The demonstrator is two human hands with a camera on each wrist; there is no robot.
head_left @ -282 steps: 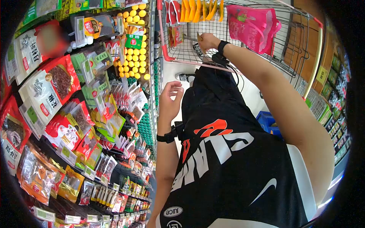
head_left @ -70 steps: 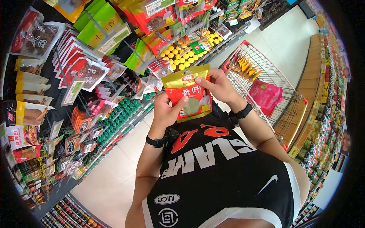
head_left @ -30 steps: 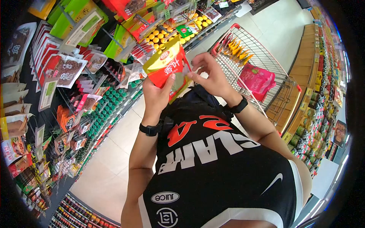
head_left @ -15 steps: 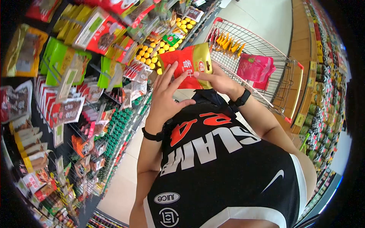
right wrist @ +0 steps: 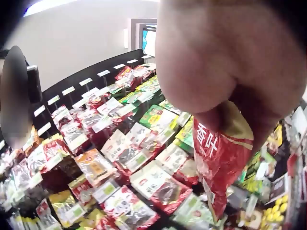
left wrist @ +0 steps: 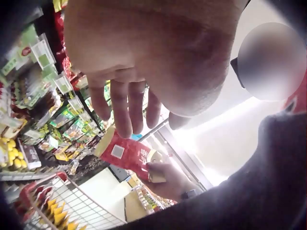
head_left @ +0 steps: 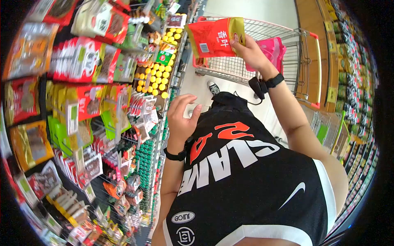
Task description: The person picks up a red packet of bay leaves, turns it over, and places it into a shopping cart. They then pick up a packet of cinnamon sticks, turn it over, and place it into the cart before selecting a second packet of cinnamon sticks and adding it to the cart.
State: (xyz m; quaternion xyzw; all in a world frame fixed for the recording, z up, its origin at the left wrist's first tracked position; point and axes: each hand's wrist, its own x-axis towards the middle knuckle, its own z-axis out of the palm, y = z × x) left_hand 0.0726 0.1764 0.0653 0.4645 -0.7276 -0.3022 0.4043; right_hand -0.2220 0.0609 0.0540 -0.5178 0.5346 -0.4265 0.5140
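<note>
My right hand (head_left: pixel 255 55) pinches a red and gold bay-leaf packet (head_left: pixel 211 39) at its gold top end, thumb over the front. In the head view the packet overlaps the near left part of the wire shopping cart (head_left: pixel 230 67). The right wrist view has the packet (right wrist: pixel 220 163) hanging from the fingers in front of the racks. My left hand (head_left: pixel 182 117) is held up before the shirt, fingers loosely bent and holding nothing. Its fingers hang apart from the packet (left wrist: pixel 125 154) in the left wrist view.
Racks of hanging spice packets (head_left: pixel 84 100) line the left side, with yellow-capped bottles (head_left: pixel 158 78) at their edge. A pink bag (head_left: pixel 274 48) and orange packets (left wrist: pixel 58 214) are in the cart. Shelves of jars (head_left: pixel 347 82) run along the right. A shoe (head_left: pixel 213 87) stands below the cart.
The left hand has let go of the packet and drawn back. The right hand has carried it forward over the cart. Earlier both hands held and turned it. The view has swung round.
</note>
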